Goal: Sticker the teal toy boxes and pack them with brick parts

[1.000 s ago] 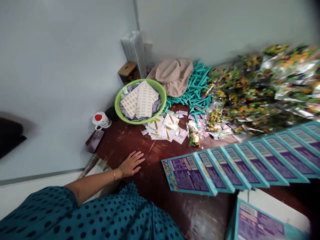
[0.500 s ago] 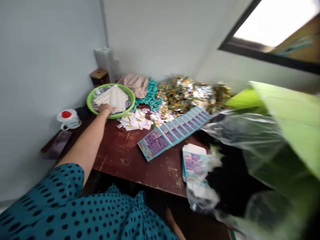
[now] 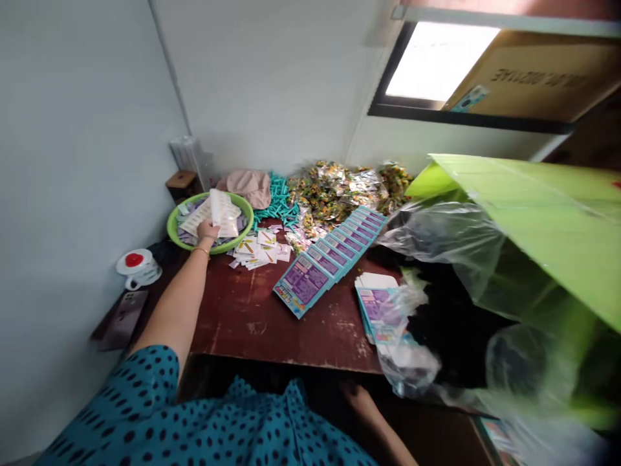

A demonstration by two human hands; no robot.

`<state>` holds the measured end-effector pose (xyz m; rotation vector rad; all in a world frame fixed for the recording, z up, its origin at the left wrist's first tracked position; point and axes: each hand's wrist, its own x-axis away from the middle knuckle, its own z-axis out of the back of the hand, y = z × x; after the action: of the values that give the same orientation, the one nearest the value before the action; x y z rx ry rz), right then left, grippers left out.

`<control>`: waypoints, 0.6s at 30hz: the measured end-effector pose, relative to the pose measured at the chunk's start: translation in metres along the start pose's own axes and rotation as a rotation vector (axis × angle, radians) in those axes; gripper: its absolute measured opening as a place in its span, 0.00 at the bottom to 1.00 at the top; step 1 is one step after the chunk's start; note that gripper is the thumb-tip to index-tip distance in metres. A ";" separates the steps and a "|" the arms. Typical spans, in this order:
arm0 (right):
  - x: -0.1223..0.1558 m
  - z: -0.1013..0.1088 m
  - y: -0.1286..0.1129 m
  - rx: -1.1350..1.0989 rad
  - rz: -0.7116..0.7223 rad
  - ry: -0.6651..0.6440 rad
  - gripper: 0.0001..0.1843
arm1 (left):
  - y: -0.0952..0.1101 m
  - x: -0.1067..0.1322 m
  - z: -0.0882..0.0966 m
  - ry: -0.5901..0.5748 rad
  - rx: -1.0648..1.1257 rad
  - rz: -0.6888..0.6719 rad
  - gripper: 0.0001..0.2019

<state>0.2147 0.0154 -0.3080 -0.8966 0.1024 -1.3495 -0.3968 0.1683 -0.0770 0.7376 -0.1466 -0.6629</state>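
Note:
My left hand [image 3: 207, 230] reaches over the front rim of a green bowl [image 3: 171, 223] at the back left of the brown table [image 3: 252, 317]. Its fingers pinch a white sheet [image 3: 220, 208] with rows of small marks, lifted on edge above the other sheets and purple slips in the bowl. My right hand [image 3: 359, 396] hangs low in shadow under the table's front edge; its fingers do not show clearly. A fanned row of teal and purple cards [image 3: 330, 259] lies across the table's middle.
Small leaflets [image 3: 255, 249] lie by the bowl. Behind are a beige hat [image 3: 250, 184], teal sticks [image 3: 277, 200] and foil packets [image 3: 339, 184]. A lidded mug [image 3: 136, 265] and phone [image 3: 123, 310] sit left. A card stack [image 3: 376, 304], plastic wrap and a green box [image 3: 533, 220] fill the right.
The view pulled back and turned right. My left hand left the tabletop, reached to the green bowl and picked up a white sheet from it.

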 end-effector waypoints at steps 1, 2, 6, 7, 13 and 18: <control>0.003 0.006 -0.009 0.056 0.031 -0.046 0.12 | 0.001 0.002 0.012 0.034 0.025 -0.027 0.14; 0.007 0.015 -0.023 0.110 0.078 -0.103 0.12 | 0.000 0.007 0.026 0.066 0.055 -0.066 0.14; 0.046 0.060 -0.124 0.019 0.519 -0.256 0.17 | -0.006 0.083 0.075 0.059 0.265 -0.363 0.12; 0.056 0.072 -0.157 -0.045 0.679 -0.171 0.15 | -0.007 0.115 0.080 -0.002 0.314 -0.427 0.12; 0.034 0.092 -0.301 0.011 1.117 0.494 0.16 | -0.007 0.280 0.062 -0.565 0.479 -0.507 0.09; 0.002 0.066 -0.301 -0.179 0.871 0.072 0.08 | -0.035 0.304 0.048 -0.421 0.653 -0.241 0.14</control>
<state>0.0124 0.0611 -0.0804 -0.8058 0.6052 -0.5582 -0.1913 -0.0632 -0.0953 1.2457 -0.6918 -1.0138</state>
